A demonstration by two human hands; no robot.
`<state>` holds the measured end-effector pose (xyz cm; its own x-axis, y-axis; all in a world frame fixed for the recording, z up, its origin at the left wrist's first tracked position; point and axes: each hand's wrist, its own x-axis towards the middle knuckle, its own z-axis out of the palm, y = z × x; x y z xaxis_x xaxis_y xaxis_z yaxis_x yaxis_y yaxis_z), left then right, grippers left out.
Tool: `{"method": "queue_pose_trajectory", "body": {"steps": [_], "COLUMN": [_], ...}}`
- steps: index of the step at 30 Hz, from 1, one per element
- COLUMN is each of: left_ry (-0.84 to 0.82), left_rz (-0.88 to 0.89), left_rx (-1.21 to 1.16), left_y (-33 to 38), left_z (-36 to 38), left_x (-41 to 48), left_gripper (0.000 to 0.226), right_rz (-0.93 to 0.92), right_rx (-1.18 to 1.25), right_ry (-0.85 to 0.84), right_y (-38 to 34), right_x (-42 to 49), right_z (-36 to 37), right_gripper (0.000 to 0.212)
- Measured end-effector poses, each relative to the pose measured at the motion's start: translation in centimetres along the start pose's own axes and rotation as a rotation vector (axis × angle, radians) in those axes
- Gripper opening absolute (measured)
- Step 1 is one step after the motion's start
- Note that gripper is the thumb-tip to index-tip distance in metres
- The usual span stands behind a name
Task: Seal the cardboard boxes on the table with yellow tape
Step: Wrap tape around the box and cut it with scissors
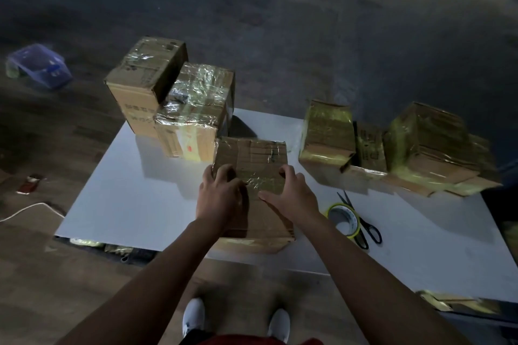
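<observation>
Left hand (pixel 221 194) and right hand (pixel 293 190) press flat, fingers open, on the box (pixel 252 154); tape (pixel 353 223) lies just right of the right hand.

Dim packing room: taped cardboard boxes (pixel 196 109) crowd a white table (pixel 134 199).

Centre box (pixel 252 159) on table (pixel 134 199); box stack (pixel 171 92) behind-left; box group (pixel 392 148) right; tape roll (pixel 355 221), scissors (pixel 365 224) front-right.
</observation>
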<state>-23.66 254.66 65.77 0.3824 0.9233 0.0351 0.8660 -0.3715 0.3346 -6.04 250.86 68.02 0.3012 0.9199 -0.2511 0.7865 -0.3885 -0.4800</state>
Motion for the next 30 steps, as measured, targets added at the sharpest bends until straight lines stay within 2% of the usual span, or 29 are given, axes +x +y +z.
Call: {"method": "queue_pose_trajectory", "body": {"steps": [3, 6, 8, 11, 18, 22, 26, 30], "left_ry": [0.036, 0.099, 0.082, 0.076, -0.095, -0.224, -0.465, -0.587], "left_rz": [0.054, 0.204, 0.244, 0.313, 0.342, 0.282, 0.136, -0.058], "left_rx": [0.056, 0.126, 0.062, -0.05, -0.269, -0.358, -0.374, -0.36], "left_y": [0.1, 1.2, 2.9, 5.8, 14.1, 18.9, 21.4, 21.9], "left_z": [-0.2, 0.2, 0.4, 1.1, 2.4, 3.8, 6.1, 7.4], "left_x": [0.1, -0.6, -1.3, -1.5, -0.1, 0.1, 0.8, 1.2], "left_gripper": [0.023, 0.033, 0.042, 0.026, 0.023, 0.018, 0.022, 0.025], "right_rz": [-0.014, -0.041, -0.049, -0.012, 0.127, 0.213, 0.286, 0.328], "right_rx": [0.021, 0.06, 0.122, 0.179, 0.177, 0.086, -0.065, -0.009], "right_ry": [-0.008, 0.011, 0.021, 0.043, 0.123, 0.134, 0.088, 0.051], "right_y": [0.2, 0.8, 1.6, 3.1, 10.0, 15.5, 19.3, 21.0], "right_x": [0.0, 0.0, 0.0, -0.2, -1.7, -2.2, -2.3, -1.7], "right_z": [0.1, -0.2, -0.4, -0.9, -2.9, -3.6, -3.5, -3.0], "right_gripper": [0.069, 0.055, 0.05, 0.045, 0.026, 0.019, 0.02, 0.027]}}
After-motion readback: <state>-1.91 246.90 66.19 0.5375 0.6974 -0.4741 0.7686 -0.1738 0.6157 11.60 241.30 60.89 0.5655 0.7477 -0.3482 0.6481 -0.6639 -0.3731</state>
